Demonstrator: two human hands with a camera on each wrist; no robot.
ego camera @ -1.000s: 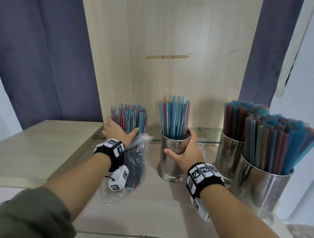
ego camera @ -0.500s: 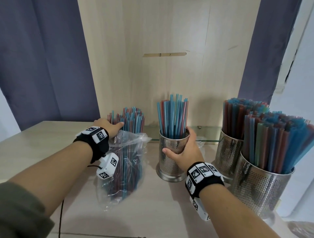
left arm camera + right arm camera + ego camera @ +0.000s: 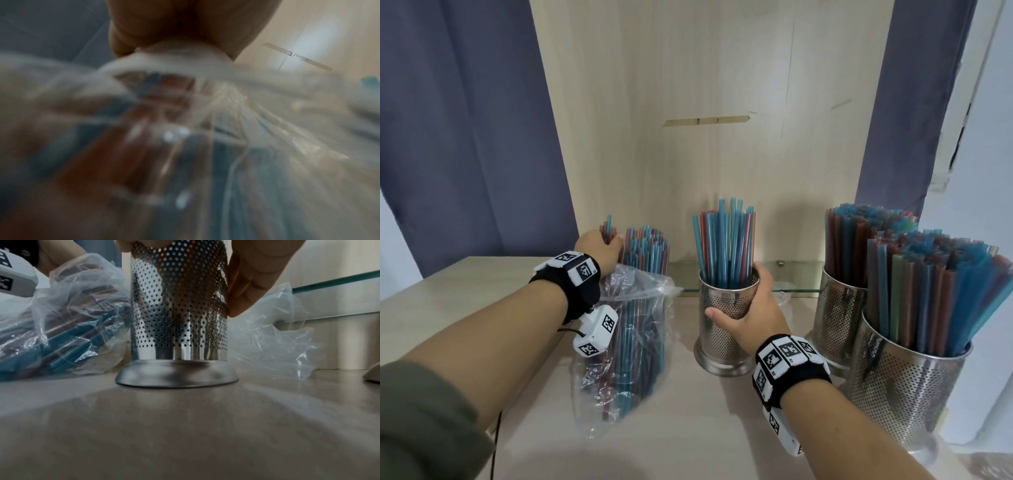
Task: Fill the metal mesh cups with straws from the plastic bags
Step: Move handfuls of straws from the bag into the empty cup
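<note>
The left grip [image 3: 599, 248] is pinching a few straws [image 3: 608, 229] out of the plastic bag [image 3: 626, 329] leaning on the table [image 3: 688, 428]; the right grip [image 3: 751, 313] is wrapping the part-filled middle mesh cup [image 3: 722, 318]. Next, I judge, they need lifting clear and dropping in.

I seem to be standing at a storage nook or service counter, perhaps in a café or drinks shop, though nothing here settles which. In front of me are perforated steel holders [image 3: 726, 308] packed with blue and red drinking straws [image 3: 726, 240], more than a home would keep, and a clear plastic bag [image 3: 626, 329] of spare ones on a pale laminate counter [image 3: 688, 428]. Behind them stand a bare light wood panel [image 3: 705, 85], a low glass ledge [image 3: 791, 277] and grey-purple curtains [image 3: 458, 120] on both sides.
</note>
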